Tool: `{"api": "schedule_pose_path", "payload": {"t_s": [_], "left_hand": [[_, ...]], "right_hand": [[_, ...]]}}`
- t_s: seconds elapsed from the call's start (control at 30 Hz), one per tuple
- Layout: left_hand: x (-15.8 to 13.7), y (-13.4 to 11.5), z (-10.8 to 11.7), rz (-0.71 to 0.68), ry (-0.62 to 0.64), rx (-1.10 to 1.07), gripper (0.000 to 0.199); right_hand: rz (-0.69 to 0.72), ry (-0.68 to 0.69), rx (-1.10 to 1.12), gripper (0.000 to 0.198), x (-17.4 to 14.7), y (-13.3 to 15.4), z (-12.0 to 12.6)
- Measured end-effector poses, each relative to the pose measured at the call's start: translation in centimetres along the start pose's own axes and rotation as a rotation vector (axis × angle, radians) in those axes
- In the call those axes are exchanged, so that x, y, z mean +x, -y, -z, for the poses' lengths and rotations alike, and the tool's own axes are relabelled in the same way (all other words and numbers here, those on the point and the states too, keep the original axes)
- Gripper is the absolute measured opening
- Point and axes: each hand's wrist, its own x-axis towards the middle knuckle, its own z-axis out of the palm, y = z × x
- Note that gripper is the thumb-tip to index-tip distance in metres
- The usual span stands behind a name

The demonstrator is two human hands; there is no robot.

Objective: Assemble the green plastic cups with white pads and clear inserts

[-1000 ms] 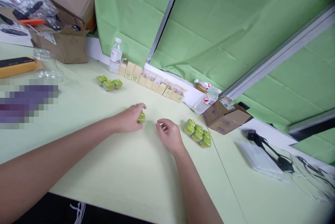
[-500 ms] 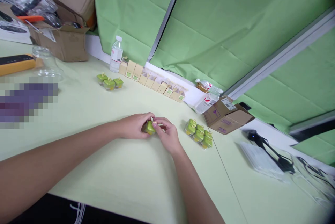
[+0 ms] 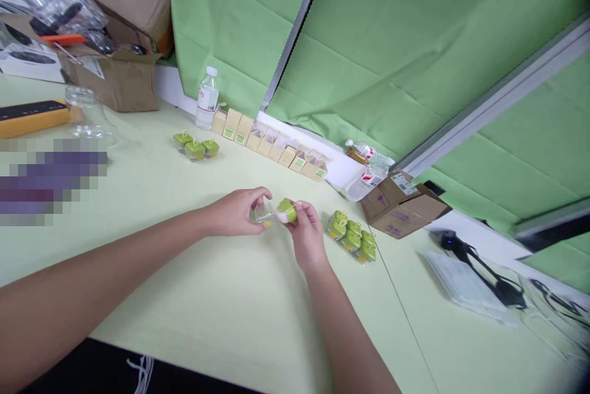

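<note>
My left hand [image 3: 239,212] curls its thumb and fingers around a small clear container [image 3: 264,214] with a bit of yellow at its base. Just to the right, my right hand [image 3: 306,231] pinches a green lid [image 3: 286,210] whose white underside tilts toward the container. Lid and container are apart. Beyond my right hand stands a cluster of several clear containers with green lids [image 3: 352,236]. Farther back on the left is a group of 3 similar green-lidded containers [image 3: 195,149].
A row of small open cartons [image 3: 276,147] lines the wall, beside an upright water bottle [image 3: 207,99]. Bottles lie by a cardboard box [image 3: 401,203] at the right. A glass jar [image 3: 87,114] and a yellow-black device [image 3: 32,118] stand left. Cables and a plastic packet [image 3: 465,286] lie far right.
My right hand has lifted the green lid off the clear container and moved it right. The left hand has stayed around the container. The view has shifted slightly.
</note>
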Motion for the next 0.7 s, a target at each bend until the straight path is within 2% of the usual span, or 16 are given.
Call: {"api": "schedule_pose_path", "payload": {"t_s": [0.13, 0.27, 0.4, 0.53, 0.6, 0.7], "left_hand": [[0.4, 2.1, 0.0, 0.044, -0.072, 0.147, 0.051], [1.0, 4.2, 0.0, 0.060, -0.140, 0.367, 0.035], [1.2, 5.1, 0.2, 0.119, -0.192, 0.468, 0.032], [1.2, 5.2, 0.4, 0.142, -0.302, 0.506, 0.035], [1.3, 4.9, 0.6, 0.111, -0.365, 0.497, 0.040], [1.2, 3.8, 0.7, -0.025, -0.412, 0.442, 0.049]], "right_hand": [[-0.071, -0.270, 0.221, 0.015, 1.3, 0.8, 2.0], [-0.230, -0.384, 0.245, 0.009, 2.0, 0.5, 2.9], [-0.187, -0.281, 0.234, 0.022, 1.9, 0.0, 2.3], [-0.105, -0.170, 0.220, 0.024, 1.5, 0.2, 1.9], [-0.113, -0.132, 0.184, 0.029, 1.2, 0.4, 1.8], [-0.194, -0.024, 0.081, 0.035, 0.4, 0.7, 1.2]]}}
